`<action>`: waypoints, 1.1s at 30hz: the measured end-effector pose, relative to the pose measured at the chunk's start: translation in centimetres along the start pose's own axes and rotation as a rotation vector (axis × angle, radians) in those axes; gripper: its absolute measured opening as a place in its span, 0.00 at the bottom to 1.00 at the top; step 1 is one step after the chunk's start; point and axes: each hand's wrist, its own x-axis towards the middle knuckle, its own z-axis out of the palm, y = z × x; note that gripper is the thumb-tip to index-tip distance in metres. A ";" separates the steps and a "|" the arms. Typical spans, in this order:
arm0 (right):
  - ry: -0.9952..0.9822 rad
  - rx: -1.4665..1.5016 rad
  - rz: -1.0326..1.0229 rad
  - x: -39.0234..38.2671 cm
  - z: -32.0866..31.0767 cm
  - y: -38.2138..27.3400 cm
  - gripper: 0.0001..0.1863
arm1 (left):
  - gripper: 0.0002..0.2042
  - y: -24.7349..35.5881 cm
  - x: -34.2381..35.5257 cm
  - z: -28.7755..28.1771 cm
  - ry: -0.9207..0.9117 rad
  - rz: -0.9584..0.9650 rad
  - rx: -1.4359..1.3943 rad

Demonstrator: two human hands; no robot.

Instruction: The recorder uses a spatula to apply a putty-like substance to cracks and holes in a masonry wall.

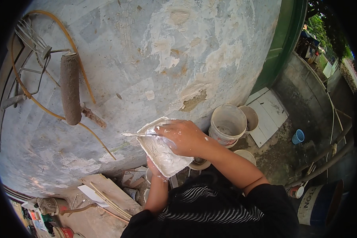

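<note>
A squarish tray (174, 162) of white wall filler is held in front of the wall by my left hand (156, 168). That hand is closed on the tray from its underside, and most of its fingers are hidden. My right hand (182, 137), smeared with white, reaches over the tray. Its fingers are closed round a putty knife (141, 135), whose thin blade is seen edge-on, coated in white and jutting left past the tray's rim. The handle is hidden in the hand. Facing me is the patchy grey-white wall (123, 79), with a bare, chipped hollow (194, 100) beyond the tray.
A paint roller (70, 89) and a yellow hose (61, 25) hang at the left. Plastic buckets (228, 123) stand at the wall's foot. Boards (111, 194) and rubble lie below. Farther right are a green door (275, 51), a blue basket (298, 136) and a drum (319, 202).
</note>
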 end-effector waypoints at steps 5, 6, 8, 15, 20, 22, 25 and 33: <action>-0.097 -0.010 -0.028 -1.3 0.7 0.5 0.22 | 0.32 -0.7 0.1 0.1 -0.007 -0.007 -0.068; -0.098 -0.010 -0.030 -1.3 0.3 0.7 0.22 | 0.32 -0.9 0.1 0.0 -0.014 -0.006 -0.087; -0.013 -0.011 0.047 -0.7 -0.6 1.3 0.23 | 0.32 -1.1 0.0 -0.6 -0.030 -0.039 -0.099; -0.020 0.087 0.025 -2.0 1.9 0.6 0.23 | 0.32 -1.3 0.0 -1.5 0.116 -0.069 -0.116; -0.079 0.063 0.149 -1.5 0.4 1.1 0.23 | 0.32 -1.0 0.0 -1.8 -0.027 -0.055 -0.135; 0.105 0.046 0.133 -1.2 0.5 1.6 0.24 | 0.32 -1.2 0.0 -1.6 -0.019 -0.078 -0.164; -0.005 0.045 0.076 -1.8 1.2 0.8 0.24 | 0.32 -1.3 0.0 -1.6 0.111 -0.017 -0.068; 0.046 -0.014 0.130 -1.4 -0.5 1.3 0.24 | 0.33 -1.1 0.0 -1.3 0.105 -0.082 -0.062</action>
